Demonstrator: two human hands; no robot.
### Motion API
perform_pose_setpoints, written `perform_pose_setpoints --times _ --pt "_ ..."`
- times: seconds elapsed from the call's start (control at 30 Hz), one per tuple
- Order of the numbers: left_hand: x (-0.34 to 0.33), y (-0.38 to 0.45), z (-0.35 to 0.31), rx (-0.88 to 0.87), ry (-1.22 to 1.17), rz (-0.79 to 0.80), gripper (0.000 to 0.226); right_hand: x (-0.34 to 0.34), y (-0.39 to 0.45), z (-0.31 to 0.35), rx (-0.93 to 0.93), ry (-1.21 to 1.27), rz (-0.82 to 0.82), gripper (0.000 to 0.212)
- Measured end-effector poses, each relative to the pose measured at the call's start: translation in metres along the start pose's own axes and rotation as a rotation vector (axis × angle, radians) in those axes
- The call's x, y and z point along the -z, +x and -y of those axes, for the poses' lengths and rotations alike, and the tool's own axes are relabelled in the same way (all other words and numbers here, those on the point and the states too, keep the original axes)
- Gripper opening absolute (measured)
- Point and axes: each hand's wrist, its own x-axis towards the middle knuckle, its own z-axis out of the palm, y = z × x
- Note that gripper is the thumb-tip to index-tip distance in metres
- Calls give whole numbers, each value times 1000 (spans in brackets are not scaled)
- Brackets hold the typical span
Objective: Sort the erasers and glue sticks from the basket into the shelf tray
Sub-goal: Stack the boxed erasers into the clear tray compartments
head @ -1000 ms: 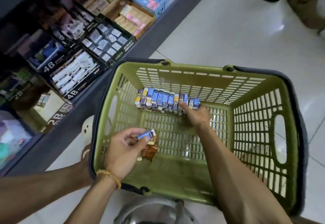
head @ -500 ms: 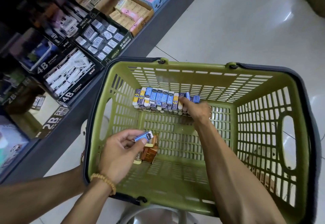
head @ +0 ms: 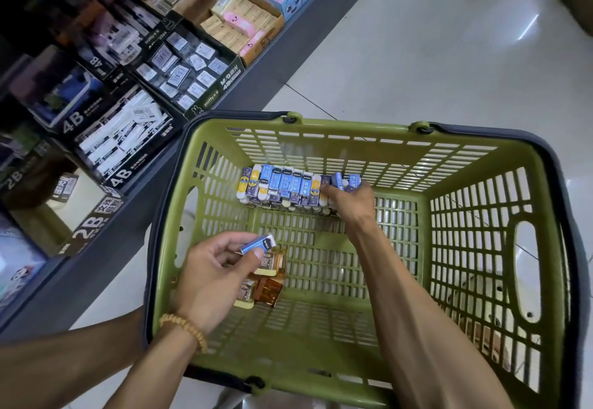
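Step in hand: picking small boxed items out of the green basket (head: 542, 280), one hand already loaded, the other reaching for more.
Left hand (head: 215, 275): clenched round a blue boxed item (head: 259, 243), pinched between thumb and fingertips, held above the basket's near-left corner.
Right hand (head: 348, 198): fingers curled onto the right end of the row of blue boxes (head: 290, 189); grip not confirmed, fingertips hidden.
Row: packed side by side along the basket's far wall.
Amber packets (head: 268, 282): on the basket floor under the left hand.
Shelf trays (head: 179, 65): left of the basket, well apart.
Doing it well, as a judgement: pinch one end box by its sides, lift straight up, avoid toppling neighbours.
Risk: tight packing likely to drag a second box out.
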Motion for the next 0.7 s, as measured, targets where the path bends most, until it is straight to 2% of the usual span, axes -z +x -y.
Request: perform_pose_setpoints --times 0.07,0.2,0.37,0.47,0.53,0.7 --pt "1 1 -1 1 -12 -1 21 1 0 -1 8 -8 8 83" --pt "3 3 -4 -7 -41 -19 21 9 -1 -1 62 94 43 40" --pt "7 3 -11 -16 -86 -23 22 21 -13 4 39 274 111 34" --pt "9 0 -20 -42 -131 -21 21 29 -29 10 50 410 191 12" --pt "12 -4 -27 -66 -180 -20 22 35 -45 17 31 492 275 8" --pt "27 -14 -50 -139 -309 -14 21 38 -104 57 62 602 423 10"
